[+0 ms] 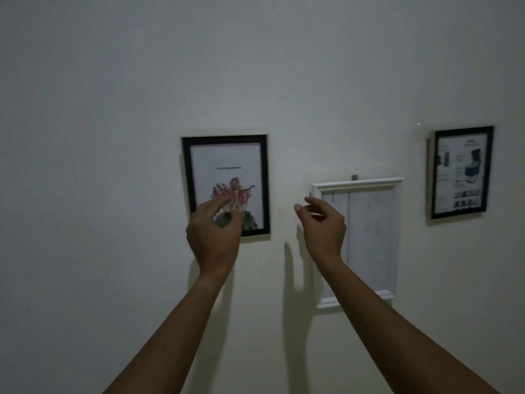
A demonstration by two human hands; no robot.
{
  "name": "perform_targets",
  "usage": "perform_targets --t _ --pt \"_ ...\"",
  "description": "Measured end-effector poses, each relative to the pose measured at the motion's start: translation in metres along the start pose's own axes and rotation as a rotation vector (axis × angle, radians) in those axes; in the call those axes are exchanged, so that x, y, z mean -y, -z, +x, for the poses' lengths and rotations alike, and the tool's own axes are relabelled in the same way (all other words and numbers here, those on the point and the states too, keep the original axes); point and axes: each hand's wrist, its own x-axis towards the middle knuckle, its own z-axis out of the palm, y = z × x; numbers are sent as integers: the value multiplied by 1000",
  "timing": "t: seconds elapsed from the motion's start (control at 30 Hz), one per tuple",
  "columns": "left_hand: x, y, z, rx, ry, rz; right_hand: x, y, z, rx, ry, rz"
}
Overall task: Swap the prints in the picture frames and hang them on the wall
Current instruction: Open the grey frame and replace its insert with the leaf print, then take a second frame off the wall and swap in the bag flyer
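Hovering empty, fingers loosely curled: left hand (213,231) over black frame (265,180), right hand (324,223) by white frame (358,183). Frames prob. light, stiff, glass fragile; grip side edges.

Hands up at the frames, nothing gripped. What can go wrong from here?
1. The white frame seems to hang on one small hook; taken by the right hand alone, it may tip or slip.
2. The left hand hovers before the flower frame and may knock it askew.
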Motion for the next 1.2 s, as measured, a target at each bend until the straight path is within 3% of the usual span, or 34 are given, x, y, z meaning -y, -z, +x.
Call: perform_targets --t 0.37,0.5,0.6,0.8,0.93,1.2 --pt "-152 -244 -100 365 50 -254 -34 240 138 -249 -27 -103" --pt "-198 -343 -133 394 86 -214 -58 327 212 -216 34 -218" --pt "-214 -395 -146 328 166 -152 -74 366 266 -105 76 -289" --pt "-208 -428 -154 203 316 17 -102 385 328 127 23 -325" --pt "-210 -432 -153 166 329 125 -114 391 341 151 -15 -274" --pt "-214 -438 -146 150 380 11 -120 392 357 207 -46 -124"
